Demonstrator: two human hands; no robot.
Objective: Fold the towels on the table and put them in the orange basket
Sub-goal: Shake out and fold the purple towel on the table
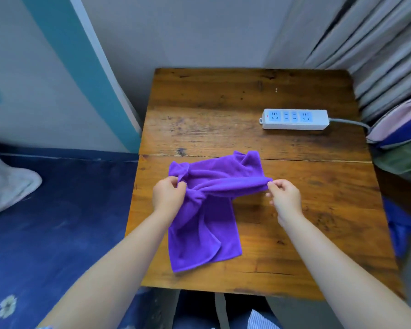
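A small wooden bench in a room corner, between a bed and curtains.

The bench (247, 96) has a worn, dark-stained plank top with a seam across its middle. A white power strip (295, 119) lies on its far right, its grey cable running off toward folded bedding (399, 131). Pale pleated curtains (370, 43) hang at right; a grey wall (188, 32) stands behind. A navy bed sheet (57, 210) spreads at left.

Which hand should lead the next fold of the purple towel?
Right, probably. The right hand pinches a free edge of the purple towel; the left hand grips a bunched, twisted part, better kept as anchor.
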